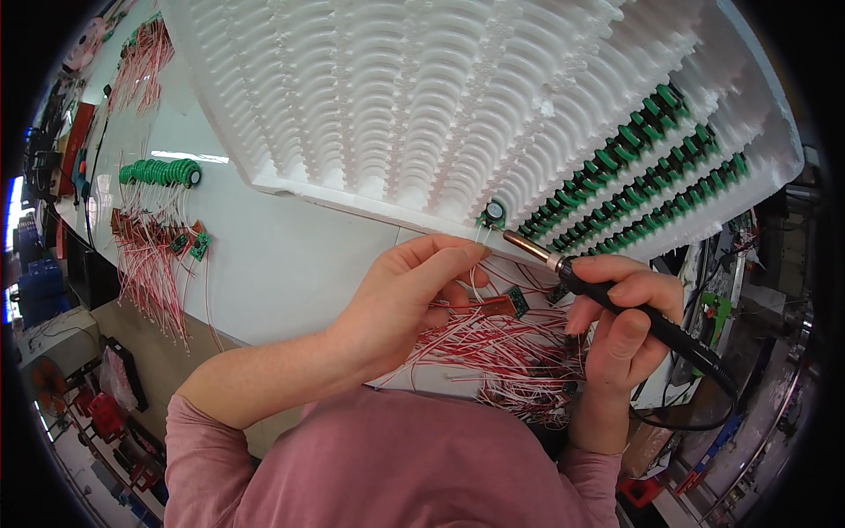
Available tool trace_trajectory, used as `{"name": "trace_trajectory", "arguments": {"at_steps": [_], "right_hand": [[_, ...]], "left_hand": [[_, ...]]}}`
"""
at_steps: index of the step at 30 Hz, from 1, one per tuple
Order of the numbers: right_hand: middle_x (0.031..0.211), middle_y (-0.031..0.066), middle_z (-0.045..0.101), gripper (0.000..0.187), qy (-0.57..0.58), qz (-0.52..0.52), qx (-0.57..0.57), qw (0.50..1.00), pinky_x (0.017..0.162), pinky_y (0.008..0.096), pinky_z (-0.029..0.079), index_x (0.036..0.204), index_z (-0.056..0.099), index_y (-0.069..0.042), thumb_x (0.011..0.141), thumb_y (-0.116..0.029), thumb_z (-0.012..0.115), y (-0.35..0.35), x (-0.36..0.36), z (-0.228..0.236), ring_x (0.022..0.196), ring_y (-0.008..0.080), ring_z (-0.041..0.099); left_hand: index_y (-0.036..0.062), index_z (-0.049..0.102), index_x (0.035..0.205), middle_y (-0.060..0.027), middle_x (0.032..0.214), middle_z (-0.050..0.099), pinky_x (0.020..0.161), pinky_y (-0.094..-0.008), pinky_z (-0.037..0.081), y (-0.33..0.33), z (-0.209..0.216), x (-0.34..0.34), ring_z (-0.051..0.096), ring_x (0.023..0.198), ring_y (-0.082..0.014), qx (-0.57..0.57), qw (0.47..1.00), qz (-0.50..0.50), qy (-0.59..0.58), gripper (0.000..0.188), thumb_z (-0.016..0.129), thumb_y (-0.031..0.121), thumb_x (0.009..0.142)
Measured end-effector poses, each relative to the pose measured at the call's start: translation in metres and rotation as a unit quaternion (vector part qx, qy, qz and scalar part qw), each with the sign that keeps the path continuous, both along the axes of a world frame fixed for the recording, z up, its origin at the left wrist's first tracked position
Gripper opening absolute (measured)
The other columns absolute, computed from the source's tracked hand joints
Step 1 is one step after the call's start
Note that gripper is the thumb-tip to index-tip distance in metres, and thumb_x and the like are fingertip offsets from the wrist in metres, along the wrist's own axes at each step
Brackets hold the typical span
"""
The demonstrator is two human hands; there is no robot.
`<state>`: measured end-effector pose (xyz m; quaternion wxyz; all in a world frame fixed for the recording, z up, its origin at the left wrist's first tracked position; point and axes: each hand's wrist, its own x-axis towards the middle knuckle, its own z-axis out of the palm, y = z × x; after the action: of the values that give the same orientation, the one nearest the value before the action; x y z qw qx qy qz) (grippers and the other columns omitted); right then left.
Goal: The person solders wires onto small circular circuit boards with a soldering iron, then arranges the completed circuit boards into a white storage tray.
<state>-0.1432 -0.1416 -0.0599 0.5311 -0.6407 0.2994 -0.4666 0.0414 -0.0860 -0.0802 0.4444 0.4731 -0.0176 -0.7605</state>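
Note:
My left hand (pixel 396 286) pinches thin white wires (pixel 478 238) between thumb and fingers. They lead up to a small round part (pixel 495 212) with a dark rim, beside a bit of green, at the foam tray's near edge. In my right hand (pixel 629 326) is a soldering iron (pixel 535 251), gripped by its black handle, with its metal tip pointing at that part. Whether the tip touches it, I cannot tell. Just under my left fingers lies a small green circuit board (pixel 517 303) joined to a brown piece and red wires.
A white ridged foam tray (pixel 326 195) spans the far side; green and black ring-shaped parts (pixel 647 132) fill several grooves at its right. Red and white wires (pixel 466 348) pile near my body. Green rings with wires (pixel 158 173) sit at left. The iron's cable (pixel 726 405) loops at right.

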Motion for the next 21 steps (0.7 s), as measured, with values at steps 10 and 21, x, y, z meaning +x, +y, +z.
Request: {"name": "trace_trajectory", "arguments": {"at_steps": [10, 21], "right_hand": [[0.09, 0.0241, 0.057, 0.039, 0.015, -0.051, -0.017, 0.998, 0.049, 0.0212, 0.044, 0.088, 0.04, -0.001, 0.086, -0.039, 0.049, -0.002, -0.002, 0.006, 0.049, 0.0096, 0.049], [0.09, 0.0239, 0.057, 0.037, -0.015, -0.038, -0.009, 0.999, 0.049, 0.0206, 0.043, 0.088, 0.041, -0.001, 0.086, -0.037, 0.05, -0.003, -0.013, 0.014, 0.049, 0.0096, 0.049]], "left_hand": [[0.0096, 0.056, 0.089, 0.0027, 0.081, 0.057, 0.05, -0.0143, 0.035, 0.0, 0.0, 0.0, 0.047, 0.064, -0.0013, 0.003, 1.0, -0.006, 0.003, 0.015, 0.056, 0.024, 0.084], [0.005, 0.056, 0.094, 0.0002, 0.074, 0.059, 0.046, -0.0155, 0.034, 0.001, 0.008, -0.007, 0.048, 0.057, -0.0021, -0.031, 0.992, -0.019, -0.118, 0.018, 0.055, 0.021, 0.086]]}}
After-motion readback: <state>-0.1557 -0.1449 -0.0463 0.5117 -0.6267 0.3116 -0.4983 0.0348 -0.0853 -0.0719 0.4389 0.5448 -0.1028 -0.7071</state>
